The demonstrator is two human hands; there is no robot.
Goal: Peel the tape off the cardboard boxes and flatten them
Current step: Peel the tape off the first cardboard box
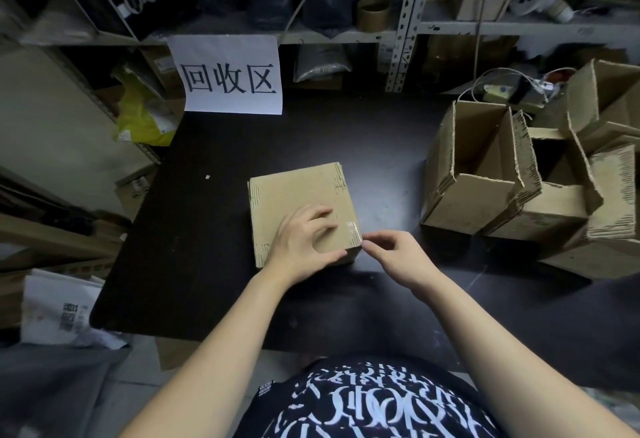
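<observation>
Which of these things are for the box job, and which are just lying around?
For the job: the closed box on the table, the clear tape at its corner, the left hand holding the box, the right hand pinching the tape, the open boxes on the right.
Just lying about: the paper sign, the yellow bag, the cardboard tube.

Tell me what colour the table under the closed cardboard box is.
Black: the flat table under the closed brown cardboard box, best in the head view.
</observation>
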